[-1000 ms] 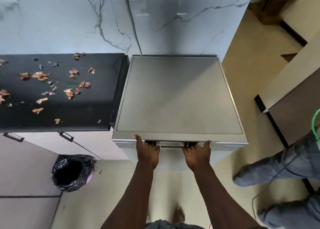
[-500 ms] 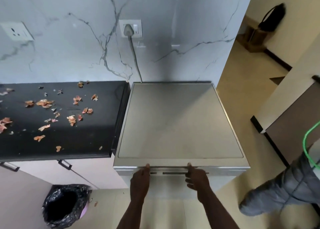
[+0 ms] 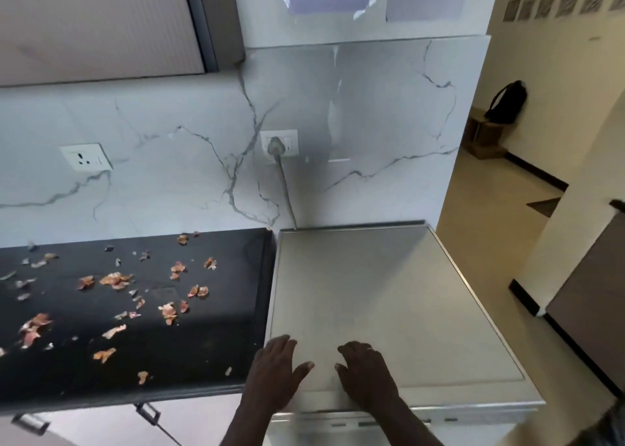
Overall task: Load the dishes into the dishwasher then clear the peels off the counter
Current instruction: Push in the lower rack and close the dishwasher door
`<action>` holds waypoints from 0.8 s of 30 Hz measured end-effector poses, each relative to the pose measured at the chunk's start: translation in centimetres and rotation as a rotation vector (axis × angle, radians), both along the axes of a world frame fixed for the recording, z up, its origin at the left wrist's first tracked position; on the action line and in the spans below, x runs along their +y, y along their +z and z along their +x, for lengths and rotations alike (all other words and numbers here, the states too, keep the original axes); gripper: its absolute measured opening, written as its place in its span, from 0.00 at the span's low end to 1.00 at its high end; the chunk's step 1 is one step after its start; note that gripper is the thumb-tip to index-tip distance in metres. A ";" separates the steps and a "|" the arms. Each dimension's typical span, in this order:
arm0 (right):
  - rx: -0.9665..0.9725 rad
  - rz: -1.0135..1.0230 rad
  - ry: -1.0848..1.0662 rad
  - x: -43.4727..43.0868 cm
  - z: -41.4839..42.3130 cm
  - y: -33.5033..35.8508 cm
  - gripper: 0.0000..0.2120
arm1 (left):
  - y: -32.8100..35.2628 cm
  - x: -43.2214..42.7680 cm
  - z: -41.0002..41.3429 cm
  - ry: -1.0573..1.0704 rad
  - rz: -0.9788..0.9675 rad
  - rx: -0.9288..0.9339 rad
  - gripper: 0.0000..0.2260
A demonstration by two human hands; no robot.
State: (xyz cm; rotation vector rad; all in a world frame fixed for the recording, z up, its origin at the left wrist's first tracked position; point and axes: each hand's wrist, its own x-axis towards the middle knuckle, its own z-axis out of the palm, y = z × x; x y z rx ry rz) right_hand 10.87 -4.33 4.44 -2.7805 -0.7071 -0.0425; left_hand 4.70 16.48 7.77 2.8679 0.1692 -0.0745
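Since both hands have left the front handle, our left hand and right hand lie over the near top of the dishwasher, fingers loosely spread, holding nothing. Loading looks finished; peels remain scattered on the left worktop.

- left hand: bare, with the forearm uncovered as far as the bottom edge of the view.
- right hand: bare too, forearm uncovered.
- a thin pale band glints on one right finger.
- short thumbnails on both.
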 end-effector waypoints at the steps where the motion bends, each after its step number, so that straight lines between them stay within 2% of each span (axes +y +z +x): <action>1: -0.010 -0.019 0.016 0.8 0.7 0.9 0.15 | 1.0 0.9 0.6 -0.001 0.005 0.019 0.47; 5: 0.012 -0.043 -0.021 4.9 3.9 4.1 0.26 | 3.9 5.0 3.3 -0.015 0.026 0.008 0.49; 10: 0.071 -0.001 0.053 8.9 7.8 9.6 0.28 | 7.4 8.5 7.5 -0.044 0.019 -0.020 0.49; 16: 0.002 0.018 0.074 13.0 14.3 14.9 0.30 | 12.4 10.9 13.6 -0.042 0.008 -0.104 0.48; 20: -0.032 0.035 0.090 15.1 17.7 17.3 0.30 | 15.2 12.7 16.8 -0.003 0.014 -0.149 0.39; 24: -0.053 0.064 0.094 16.6 20.8 19.0 0.31 | 17.2 14.3 19.7 0.047 0.011 -0.151 0.36</action>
